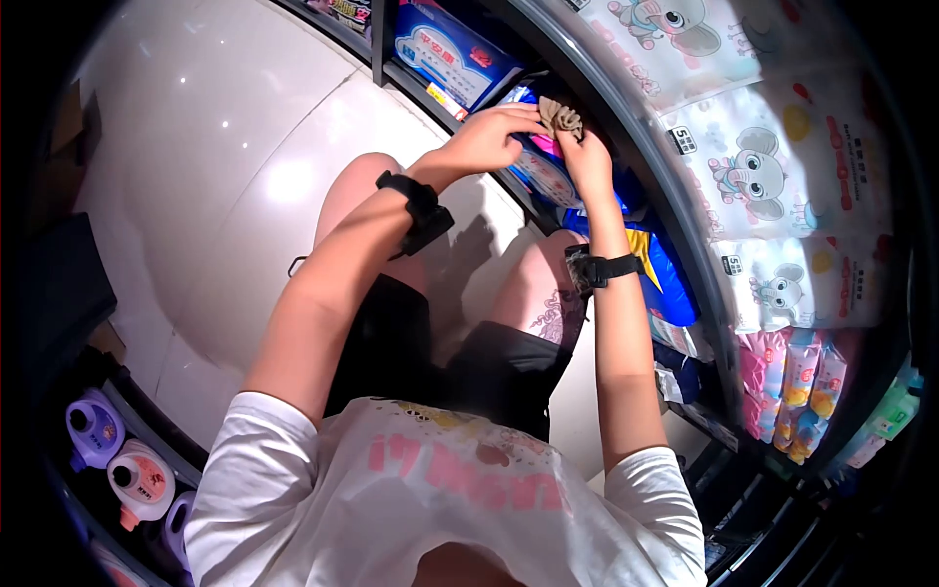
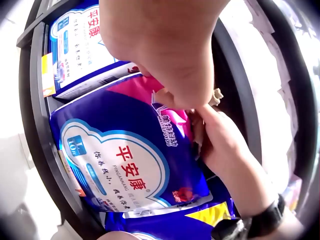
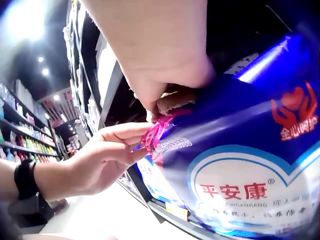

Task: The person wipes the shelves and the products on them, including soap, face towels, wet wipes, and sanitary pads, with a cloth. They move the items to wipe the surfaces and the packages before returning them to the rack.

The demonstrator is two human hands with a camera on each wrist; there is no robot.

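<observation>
A glossy blue diaper pack (image 2: 125, 145) with a white cloud-shaped label and a crinkled pink end stands on a low shelf. My left hand (image 3: 105, 157) pinches the pack's pink corner (image 3: 157, 135) between thumb and fingers. Just beside it, my right hand (image 1: 590, 166) grips a bunched brown cloth (image 1: 560, 117) at the pack's upper edge. In the right wrist view the cloth is mostly hidden under the right hand (image 3: 170, 75). Both hands lie close together over the pack's top.
Another blue pack (image 1: 455, 54) stands farther along the shelf; a blue and yellow pack (image 1: 650, 264) is on the near side. Above runs a dark shelf edge (image 1: 626, 117) with white elephant-print tissue packs (image 1: 763, 166). Detergent bottles (image 1: 142, 479) stand behind at the left.
</observation>
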